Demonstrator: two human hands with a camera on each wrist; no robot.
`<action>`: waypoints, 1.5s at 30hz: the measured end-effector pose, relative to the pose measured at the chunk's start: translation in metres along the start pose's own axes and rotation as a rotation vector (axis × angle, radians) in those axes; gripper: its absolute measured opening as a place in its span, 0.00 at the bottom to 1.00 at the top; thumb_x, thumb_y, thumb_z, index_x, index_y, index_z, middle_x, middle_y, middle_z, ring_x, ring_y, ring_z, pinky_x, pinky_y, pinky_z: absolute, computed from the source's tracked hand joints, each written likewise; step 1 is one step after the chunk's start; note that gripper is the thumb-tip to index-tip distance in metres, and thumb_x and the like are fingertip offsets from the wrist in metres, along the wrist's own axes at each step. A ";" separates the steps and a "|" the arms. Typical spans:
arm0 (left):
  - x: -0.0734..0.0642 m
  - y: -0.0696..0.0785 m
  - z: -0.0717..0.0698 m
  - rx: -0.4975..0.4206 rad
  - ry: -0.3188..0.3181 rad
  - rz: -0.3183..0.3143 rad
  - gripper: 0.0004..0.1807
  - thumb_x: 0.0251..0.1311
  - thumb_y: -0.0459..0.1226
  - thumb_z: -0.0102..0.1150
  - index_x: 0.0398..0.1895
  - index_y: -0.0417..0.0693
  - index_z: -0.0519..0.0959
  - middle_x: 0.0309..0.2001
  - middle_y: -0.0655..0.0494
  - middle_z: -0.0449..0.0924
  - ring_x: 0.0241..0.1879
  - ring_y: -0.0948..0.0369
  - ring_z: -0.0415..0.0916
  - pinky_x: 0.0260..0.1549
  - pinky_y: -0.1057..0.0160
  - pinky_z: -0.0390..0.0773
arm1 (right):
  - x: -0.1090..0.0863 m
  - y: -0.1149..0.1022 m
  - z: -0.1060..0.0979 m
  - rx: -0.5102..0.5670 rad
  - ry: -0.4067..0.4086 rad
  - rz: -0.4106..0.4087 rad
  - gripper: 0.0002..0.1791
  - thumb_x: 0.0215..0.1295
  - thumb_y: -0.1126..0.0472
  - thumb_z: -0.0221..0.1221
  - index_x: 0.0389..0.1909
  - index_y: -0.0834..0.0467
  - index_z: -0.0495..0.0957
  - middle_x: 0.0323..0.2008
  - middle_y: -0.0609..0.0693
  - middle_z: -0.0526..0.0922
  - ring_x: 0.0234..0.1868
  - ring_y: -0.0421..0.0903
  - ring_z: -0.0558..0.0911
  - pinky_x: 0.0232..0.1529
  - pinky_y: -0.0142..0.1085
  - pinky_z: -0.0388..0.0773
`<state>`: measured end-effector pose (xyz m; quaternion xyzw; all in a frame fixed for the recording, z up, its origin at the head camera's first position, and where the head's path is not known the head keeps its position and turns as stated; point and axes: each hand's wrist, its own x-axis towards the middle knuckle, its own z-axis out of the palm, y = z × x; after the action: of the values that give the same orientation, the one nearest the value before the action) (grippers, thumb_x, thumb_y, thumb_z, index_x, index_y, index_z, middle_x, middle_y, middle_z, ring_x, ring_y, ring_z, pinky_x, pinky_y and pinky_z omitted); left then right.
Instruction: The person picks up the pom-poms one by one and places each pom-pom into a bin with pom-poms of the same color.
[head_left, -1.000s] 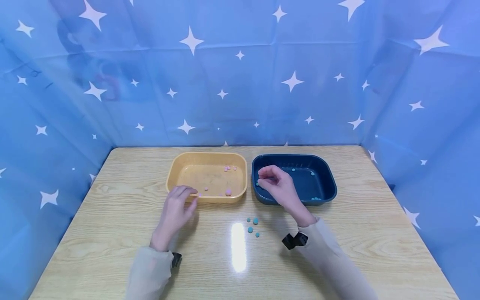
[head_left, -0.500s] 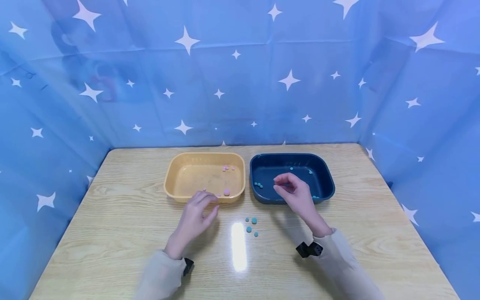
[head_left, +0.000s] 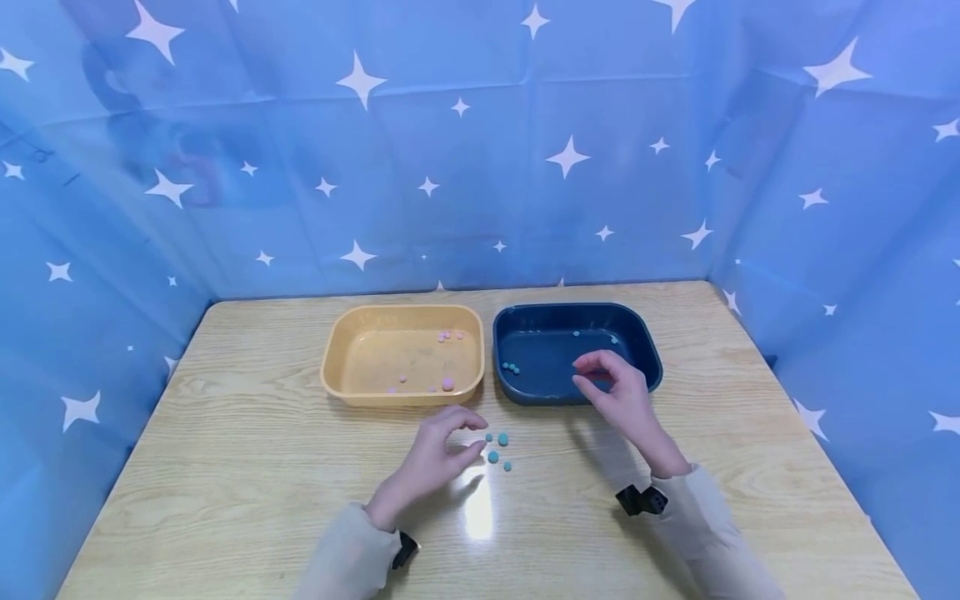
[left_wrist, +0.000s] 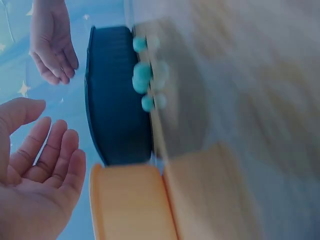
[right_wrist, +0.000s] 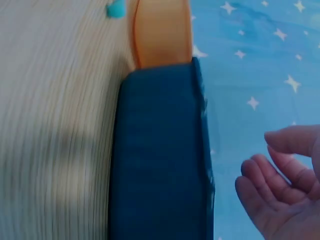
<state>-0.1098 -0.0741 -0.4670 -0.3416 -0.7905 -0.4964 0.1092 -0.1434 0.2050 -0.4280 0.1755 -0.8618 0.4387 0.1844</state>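
Inspected against the dark blue tray [head_left: 543, 358]: four loose teal balls [head_left: 503, 439] lie on the table [head_left: 225, 450] in front of it, near its left end. My left hand [head_left: 438, 454] is just beside them — thumb and fingers well parted, grip empty. My right hand [head_left: 621, 398] is over the tray's near right part — narrower gap, also empty. Further teal balls [head_left: 511, 367] lie inside; the yellow tray [head_left: 375, 358], immediately left, contains pink balls [head_left: 447, 384].
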 end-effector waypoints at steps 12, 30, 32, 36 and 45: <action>0.008 0.017 0.016 -0.318 -0.090 -0.326 0.15 0.47 0.16 0.55 0.41 0.27 0.73 0.38 0.33 0.75 0.41 0.41 0.74 0.44 0.46 0.76 | -0.004 0.023 -0.014 -0.184 -0.107 -0.174 0.15 0.45 0.74 0.68 0.35 0.62 0.78 0.34 0.53 0.81 0.37 0.50 0.79 0.36 0.43 0.78; 0.011 0.002 0.039 -0.127 -0.171 -0.363 0.18 0.38 0.18 0.52 0.37 0.36 0.75 0.36 0.45 0.75 0.38 0.52 0.73 0.40 0.61 0.77 | -0.008 0.040 -0.030 -0.303 -0.192 -0.199 0.15 0.42 0.78 0.67 0.34 0.65 0.78 0.33 0.54 0.82 0.37 0.51 0.80 0.36 0.46 0.79; 0.010 0.003 0.040 -0.118 -0.179 -0.366 0.18 0.37 0.18 0.53 0.36 0.36 0.75 0.35 0.47 0.74 0.37 0.53 0.73 0.39 0.62 0.77 | -0.010 0.040 -0.031 -0.302 -0.197 -0.190 0.15 0.42 0.78 0.67 0.34 0.65 0.78 0.32 0.54 0.82 0.37 0.51 0.80 0.37 0.46 0.79; 0.010 0.001 0.041 -0.085 -0.194 -0.350 0.17 0.36 0.17 0.53 0.34 0.36 0.75 0.34 0.50 0.74 0.35 0.56 0.72 0.36 0.64 0.76 | -0.011 0.042 -0.031 -0.300 -0.188 -0.193 0.15 0.42 0.78 0.67 0.33 0.64 0.79 0.32 0.53 0.82 0.36 0.50 0.80 0.36 0.45 0.79; 0.010 -0.003 0.046 -0.010 -0.255 -0.263 0.16 0.34 0.16 0.50 0.27 0.40 0.76 0.28 0.55 0.71 0.30 0.60 0.69 0.30 0.69 0.72 | -0.014 0.045 -0.032 -0.309 -0.181 -0.215 0.16 0.40 0.80 0.67 0.32 0.63 0.79 0.31 0.51 0.81 0.35 0.49 0.80 0.31 0.42 0.78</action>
<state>-0.1119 -0.0311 -0.4859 -0.2958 -0.8335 -0.4629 -0.0596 -0.1469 0.2582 -0.4476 0.2747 -0.9082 0.2615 0.1769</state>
